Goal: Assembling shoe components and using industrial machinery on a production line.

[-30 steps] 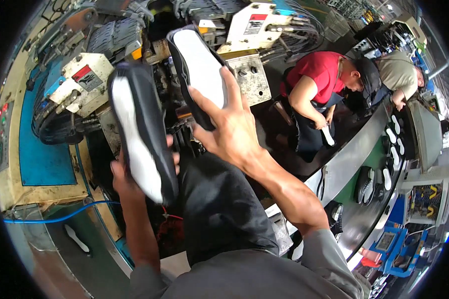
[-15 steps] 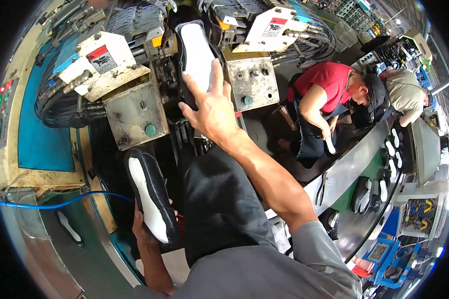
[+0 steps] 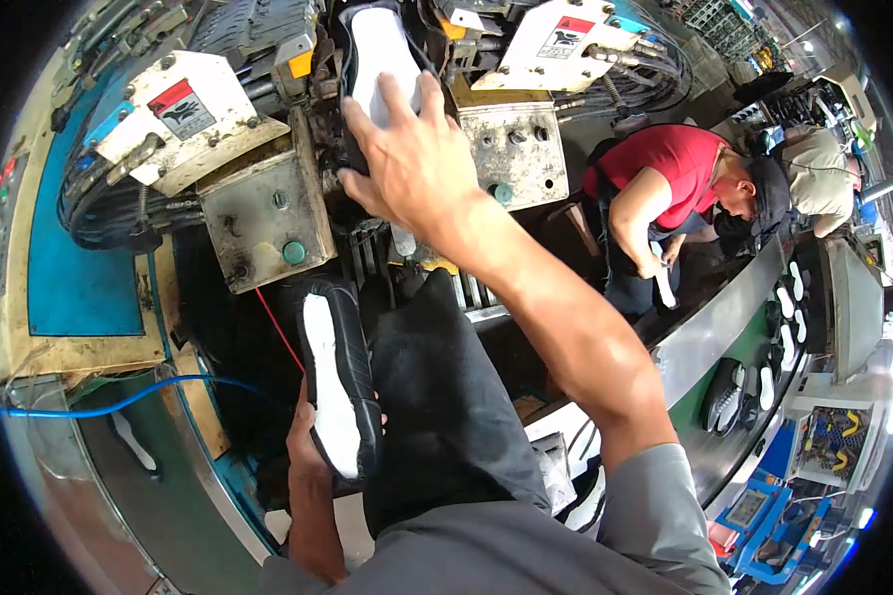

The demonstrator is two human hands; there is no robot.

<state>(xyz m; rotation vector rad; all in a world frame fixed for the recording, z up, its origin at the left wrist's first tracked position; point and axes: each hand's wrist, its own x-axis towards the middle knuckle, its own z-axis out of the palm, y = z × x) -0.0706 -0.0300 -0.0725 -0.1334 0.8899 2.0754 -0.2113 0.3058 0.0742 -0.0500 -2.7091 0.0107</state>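
Steadying, I judge: right hand [image 3: 412,164], fingers apart, on the shoe [image 3: 374,45] at eleven o'clock; left hand [image 3: 306,441] clamped round the second shoe [image 3: 337,382] at eight. Next move likely requires alignment.

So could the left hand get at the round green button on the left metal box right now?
Probably not freely: the left hand is holding a black shoe with a white underside, which reaches up toward the green button. With that hand emptied, the button looks reachable.

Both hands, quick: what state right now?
Left hand: closed, holding a white-bottomed black shoe.
Right hand: open, spread over a second white-bottomed shoe.
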